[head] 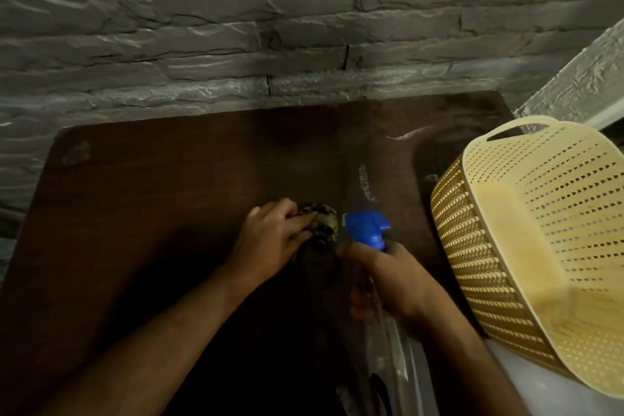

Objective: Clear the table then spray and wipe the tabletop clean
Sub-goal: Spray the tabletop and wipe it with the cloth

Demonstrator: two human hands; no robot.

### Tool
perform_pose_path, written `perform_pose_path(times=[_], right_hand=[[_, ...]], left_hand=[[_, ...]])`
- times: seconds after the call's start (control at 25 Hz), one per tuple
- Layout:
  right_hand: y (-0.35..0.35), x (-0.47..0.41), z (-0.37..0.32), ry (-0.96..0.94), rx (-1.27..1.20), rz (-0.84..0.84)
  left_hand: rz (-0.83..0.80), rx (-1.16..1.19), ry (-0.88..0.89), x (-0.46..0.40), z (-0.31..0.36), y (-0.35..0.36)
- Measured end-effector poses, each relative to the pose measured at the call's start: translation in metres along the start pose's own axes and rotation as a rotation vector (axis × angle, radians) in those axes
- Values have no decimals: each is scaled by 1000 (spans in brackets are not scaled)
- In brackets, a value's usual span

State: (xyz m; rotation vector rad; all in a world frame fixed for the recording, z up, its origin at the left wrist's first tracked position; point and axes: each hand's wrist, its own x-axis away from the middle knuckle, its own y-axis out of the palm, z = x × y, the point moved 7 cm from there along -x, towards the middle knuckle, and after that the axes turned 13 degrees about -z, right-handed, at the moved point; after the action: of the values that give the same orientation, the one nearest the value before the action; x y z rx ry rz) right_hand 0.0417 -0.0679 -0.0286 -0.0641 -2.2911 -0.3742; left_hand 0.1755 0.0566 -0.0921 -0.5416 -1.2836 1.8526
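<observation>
A dark brown wooden tabletop point(152, 196) fills the middle of the view. My left hand point(270, 236) grips a bunched patterned cloth point(324, 223) on the table near its centre. Just to the right, my right hand point(388, 280) holds a clear spray bottle point(388, 341) by the neck. The bottle's blue trigger head point(366, 224) points away from me, toward the far side. Pale wet streaks point(366, 184) lie on the wood beyond the nozzle.
A cream perforated plastic basket point(540, 230) stands at the table's right edge, partly over a white surface point(540, 392). A grey stone-pattern wall point(236, 27) runs directly behind the table. A faint smudge point(77, 152) marks the far left corner.
</observation>
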Motion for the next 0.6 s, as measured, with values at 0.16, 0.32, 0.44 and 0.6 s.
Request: perform_pose_path(times=[0.16, 0.32, 0.44, 0.6], right_hand=[[6, 5, 12, 16, 17, -7], [3, 17, 20, 26, 32, -11], [-1, 25, 32, 44, 19, -31], [-3, 32, 46, 33, 78, -83]], left_hand=[[50, -2, -396, -70, -51, -40], [2, 33, -247, -31, 10, -4], [127, 25, -253, 34, -4, -6], [170, 31, -625, -22, -50, -37]])
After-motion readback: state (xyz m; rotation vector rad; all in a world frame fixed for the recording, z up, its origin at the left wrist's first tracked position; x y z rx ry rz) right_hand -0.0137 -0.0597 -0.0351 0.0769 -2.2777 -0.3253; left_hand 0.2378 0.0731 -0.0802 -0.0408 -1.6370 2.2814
